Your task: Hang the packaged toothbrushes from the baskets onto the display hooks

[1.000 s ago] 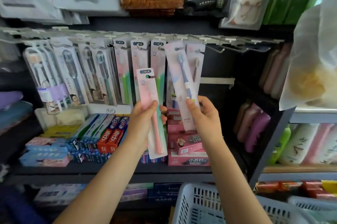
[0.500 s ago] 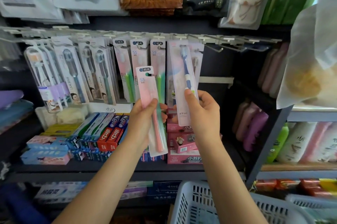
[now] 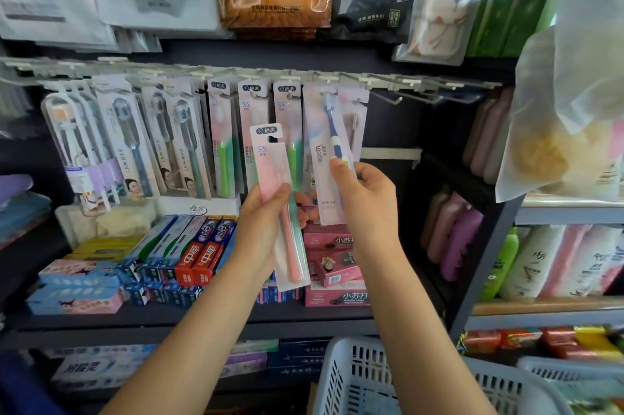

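My left hand (image 3: pixel 266 225) grips a pink packaged toothbrush (image 3: pixel 275 178), held upright below the hook rail. My right hand (image 3: pixel 366 198) pinches the lower half of a blue packaged toothbrush (image 3: pixel 329 144), whose top edge reaches a display hook (image 3: pixel 324 81) on the rail. Whether its hole is on the hook I cannot tell. Left of it hang more packaged toothbrushes (image 3: pixel 223 141) in several rows. A white basket (image 3: pixel 358 377) stands below my arms at the bottom.
Empty hooks (image 3: pixel 405 90) stick out to the right of the blue pack. Toothpaste boxes (image 3: pixel 199 262) fill the shelf under the toothbrushes. Bottles (image 3: pixel 452 239) stand at the right, and a plastic bag (image 3: pixel 567 110) hangs at the upper right. A second basket (image 3: pixel 567 370) sits at the lower right.
My right hand has lifted the blue pack up and straightened it, bringing its top to the hook rail. My left hand with the pink pack has stayed nearly still.
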A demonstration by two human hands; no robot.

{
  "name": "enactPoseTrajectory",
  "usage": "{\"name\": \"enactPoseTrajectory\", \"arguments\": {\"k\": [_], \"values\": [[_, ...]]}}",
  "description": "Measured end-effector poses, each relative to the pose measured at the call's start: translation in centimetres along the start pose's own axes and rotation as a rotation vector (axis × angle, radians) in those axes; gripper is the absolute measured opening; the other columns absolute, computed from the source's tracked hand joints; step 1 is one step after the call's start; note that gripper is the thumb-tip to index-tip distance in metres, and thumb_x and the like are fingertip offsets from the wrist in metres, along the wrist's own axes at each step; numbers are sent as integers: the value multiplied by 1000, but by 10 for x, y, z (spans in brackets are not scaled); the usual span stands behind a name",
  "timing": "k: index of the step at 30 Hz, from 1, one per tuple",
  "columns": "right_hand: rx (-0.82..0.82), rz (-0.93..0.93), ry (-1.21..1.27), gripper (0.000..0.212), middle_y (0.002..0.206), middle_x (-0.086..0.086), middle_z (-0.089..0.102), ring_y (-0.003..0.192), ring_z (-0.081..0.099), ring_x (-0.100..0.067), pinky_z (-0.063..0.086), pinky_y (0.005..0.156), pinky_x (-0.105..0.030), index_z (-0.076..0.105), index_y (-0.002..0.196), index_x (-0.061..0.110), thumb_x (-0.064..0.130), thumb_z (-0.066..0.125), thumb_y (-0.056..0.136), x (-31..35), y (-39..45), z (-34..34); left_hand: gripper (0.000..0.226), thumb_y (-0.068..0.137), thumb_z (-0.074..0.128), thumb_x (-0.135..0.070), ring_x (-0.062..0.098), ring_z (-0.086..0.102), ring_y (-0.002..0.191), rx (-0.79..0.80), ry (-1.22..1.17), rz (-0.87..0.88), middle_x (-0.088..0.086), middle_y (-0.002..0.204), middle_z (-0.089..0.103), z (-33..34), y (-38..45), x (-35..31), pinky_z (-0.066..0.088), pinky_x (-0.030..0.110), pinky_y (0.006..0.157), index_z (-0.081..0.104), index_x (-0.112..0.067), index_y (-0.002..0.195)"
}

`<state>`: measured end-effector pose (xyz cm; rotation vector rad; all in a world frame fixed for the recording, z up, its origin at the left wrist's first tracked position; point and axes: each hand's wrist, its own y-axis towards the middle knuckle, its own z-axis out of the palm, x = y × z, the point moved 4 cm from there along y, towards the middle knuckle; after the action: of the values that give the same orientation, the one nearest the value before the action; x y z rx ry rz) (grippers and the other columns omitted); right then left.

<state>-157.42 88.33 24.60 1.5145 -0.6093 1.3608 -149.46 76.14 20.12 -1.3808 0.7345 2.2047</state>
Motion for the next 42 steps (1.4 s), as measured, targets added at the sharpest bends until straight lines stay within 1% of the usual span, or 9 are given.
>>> {"name": "enactPoseTrajectory", "arguments": {"k": [3,6,11,17,28,31,35,39,42], "values": [[-15,13,-4,29,84,-13,74,73,69,-33,59,67,-42,68,92,3,31,64,98,-5,4,3,22,102,56,-16,24,72,68,-25,9,-15,13,91,76,-3,2,1,61,33,64,62,-9,123],[-1,65,-16,20,87,-6,75,77,72,-20,61,65,-33,69,91,14,32,64,98,-28,11,7,23,99,62,-25,36,72,93,-49,40,-19,15,106,75,-9,5,5,59,52,87,66,-18,121],[-3,234,-1,37,72,6,69,63,62,-6,51,58,-19,70,88,10,46,64,96,-82,11,10,14,102,57,-17,23,63,61,-49,4,-32,9,84,75,-16,11,14,57,37,63,62,-14,115],[18,404,108,37,86,-5,77,71,74,-14,53,54,-21,72,103,7,43,60,100,-116,10,19,15,102,57,-15,22,61,56,-58,-1,-81,9,81,73,-21,13,29,55,31,55,60,-10,115],[14,590,74,38,95,-13,75,73,74,-25,64,74,-43,65,107,7,43,66,96,-139,47,29,17,101,56,-13,28,71,77,-30,2,-218,14,89,73,-29,15,34,59,46,77,65,-9,115],[89,552,54,33,94,-13,72,68,69,-22,61,64,-36,63,110,6,37,60,100,-137,29,29,13,96,65,-13,25,70,89,-30,33,-208,8,92,76,-37,14,32,57,42,85,74,-12,105],[413,386,-91,58,106,-7,73,93,69,-16,56,84,-37,67,120,14,63,57,92,-120,-22,37,7,90,72,-15,19,71,85,-82,65,-155,1,89,78,-43,16,20,52,33,75,77,-17,95],[504,232,77,25,98,-20,70,71,71,-24,60,64,-35,61,120,5,23,58,103,-98,-44,46,7,88,75,-26,20,72,96,-67,123,-98,0,97,78,-37,21,4,54,35,83,79,-24,93],[395,121,89,15,82,-13,71,60,66,-29,55,54,-37,61,112,9,21,56,104,-77,-33,41,12,90,73,-30,22,71,96,2,196,-86,0,97,78,-27,19,-5,55,40,86,78,-22,98]]}}
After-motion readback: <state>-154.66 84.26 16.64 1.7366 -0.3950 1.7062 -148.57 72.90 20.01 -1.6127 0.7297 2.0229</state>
